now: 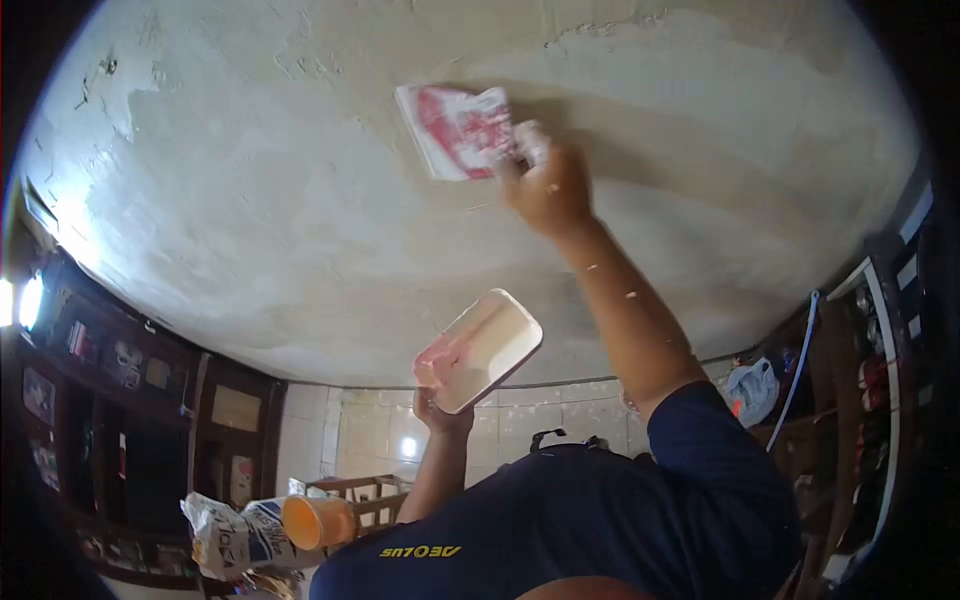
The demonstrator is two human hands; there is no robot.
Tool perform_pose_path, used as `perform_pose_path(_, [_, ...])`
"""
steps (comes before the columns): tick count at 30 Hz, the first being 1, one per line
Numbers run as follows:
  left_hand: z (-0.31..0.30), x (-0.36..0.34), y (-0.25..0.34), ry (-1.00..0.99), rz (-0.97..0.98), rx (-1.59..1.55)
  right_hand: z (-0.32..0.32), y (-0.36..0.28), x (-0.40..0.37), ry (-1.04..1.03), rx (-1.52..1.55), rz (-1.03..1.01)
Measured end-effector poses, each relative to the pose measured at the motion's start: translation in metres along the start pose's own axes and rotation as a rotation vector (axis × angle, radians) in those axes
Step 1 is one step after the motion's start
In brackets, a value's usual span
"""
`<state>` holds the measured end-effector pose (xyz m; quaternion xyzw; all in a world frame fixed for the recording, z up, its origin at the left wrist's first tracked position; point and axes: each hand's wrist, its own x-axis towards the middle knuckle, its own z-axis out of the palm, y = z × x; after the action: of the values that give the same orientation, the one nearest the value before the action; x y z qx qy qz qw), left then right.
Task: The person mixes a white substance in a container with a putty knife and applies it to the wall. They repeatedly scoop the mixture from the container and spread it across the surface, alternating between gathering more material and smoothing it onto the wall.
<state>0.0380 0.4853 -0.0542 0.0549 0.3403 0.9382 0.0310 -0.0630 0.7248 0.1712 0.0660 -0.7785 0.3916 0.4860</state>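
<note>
My right hand (552, 190) is raised and closed around a red putty spreader (462, 132) smeared with white putty. The spreader's flat blade lies at or very close to the grey-white plastered surface (300, 200); whether it touches cannot be told. White putty also coats some of my right fingers. Lower down, my left hand (440, 412) grips one end of a shallow, pale rectangular tray (500, 340), which is tilted. Pinkish smears cover the tray's near left part. My left fingers are partly hidden behind it.
At lower left are an orange bucket (318, 522), a printed sack (218, 535) and a wooden rack (375, 492). Dark cabinets (130, 440) line the left side. On the right are shelves (880, 400) and a plastic bag (752, 388). Pale tiles (480, 420) show behind me.
</note>
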Motion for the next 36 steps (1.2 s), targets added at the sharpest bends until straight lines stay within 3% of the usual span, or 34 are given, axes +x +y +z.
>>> perform_pose_path(1, [-0.001,-0.004,0.0,-0.015,-0.005,0.006,-0.023,0.018,0.001,0.045,-0.103,0.068])
perform_pose_path(2, [-0.003,-0.01,-0.001,-0.005,-0.029,-0.005,-0.046,0.061,-0.001,0.33,-0.224,-0.148])
perform_pose_path(3, [-0.005,-0.014,0.0,0.008,-0.056,-0.02,-0.097,0.042,-0.002,0.299,-0.151,0.035])
perform_pose_path(4, [-0.004,-0.014,0.003,0.038,-0.058,0.049,-0.137,0.065,-0.008,0.315,-0.15,0.218])
perform_pose_path(5, [-0.012,-0.015,0.002,0.03,-0.065,0.039,-0.171,0.079,-0.018,0.388,0.148,0.199])
perform_pose_path(6, [-0.024,-0.015,0.0,0.008,-0.094,0.008,-0.203,0.085,-0.028,0.421,-0.087,0.311])
perform_pose_path(7, [-0.03,-0.013,0.0,-0.02,-0.125,-0.02,-0.217,0.1,-0.036,0.516,0.133,0.252])
perform_pose_path(9, [-0.025,-0.009,0.007,-0.018,-0.156,0.005,-0.229,0.097,-0.057,0.507,-0.005,0.118])
perform_pose_path(11, [-0.036,-0.014,0.013,-0.102,-0.198,0.0,-0.189,0.031,-0.072,0.409,-0.029,0.086])
perform_pose_path(12, [-0.037,-0.015,0.015,-0.119,-0.216,-0.002,-0.171,0.064,-0.083,0.361,-0.158,0.062])
perform_pose_path(13, [-0.033,-0.016,0.016,-0.091,-0.196,0.005,-0.133,-0.013,-0.077,0.26,0.06,0.178])
perform_pose_path(14, [-0.031,-0.017,0.019,-0.065,-0.175,0.015,-0.108,0.005,-0.079,0.184,-0.094,-0.005])
perform_pose_path(16, [-0.031,-0.017,0.025,-0.108,-0.205,-0.001,-0.077,-0.042,-0.075,0.037,-0.107,0.141])
perform_pose_path(19, [-0.035,-0.017,0.032,-0.115,-0.268,-0.017,-0.086,0.015,-0.068,0.192,-0.256,0.18])
perform_pose_path(21, [-0.045,-0.014,0.031,-0.149,-0.309,-0.057,-0.149,0.04,-0.065,0.298,-0.479,0.42])
perform_pose_path(22, [-0.047,-0.013,0.031,-0.178,-0.303,-0.09,-0.187,0.069,-0.067,0.359,-0.335,0.404])
perform_pose_path(23, [-0.046,-0.013,0.031,-0.177,-0.305,-0.088,-0.255,0.192,-0.084,0.353,-0.975,-0.216])
perform_pose_path(24, [-0.046,-0.012,0.033,-0.15,-0.32,-0.051,-0.26,0.126,-0.091,0.544,-0.34,0.479])
perform_pose_path(25, [-0.047,-0.01,0.033,-0.127,-0.341,-0.013,-0.265,0.097,-0.101,0.63,-0.206,0.508])
perform_pose_path(26, [-0.047,-0.008,0.033,-0.133,-0.347,-0.006,-0.313,0.181,-0.121,0.592,-0.601,0.342])
perform_pose_path(29, [-0.052,-0.009,0.031,-0.175,-0.363,0.005,-0.271,0.09,-0.141,0.548,-0.361,0.504])
perform_pose_path(32, [-0.058,-0.008,0.03,-0.21,-0.341,-0.024,-0.173,0.009,-0.146,0.406,-0.296,0.244])
perform_pose_path(33, [-0.055,-0.01,0.032,-0.211,-0.348,-0.024,-0.143,0.023,-0.149,0.352,-0.114,0.19])
perform_pose_path(34, [-0.05,-0.013,0.035,-0.208,-0.356,-0.044,-0.112,0.014,-0.144,0.231,-0.081,0.289])
perform_pose_path(35, [-0.047,-0.015,0.037,-0.203,-0.362,-0.065,-0.092,-0.009,-0.14,0.129,-0.254,0.208])
perform_pose_path(36, [-0.049,-0.014,0.035,-0.198,-0.363,-0.068,-0.069,-0.007,-0.137,0.052,-0.093,0.271])
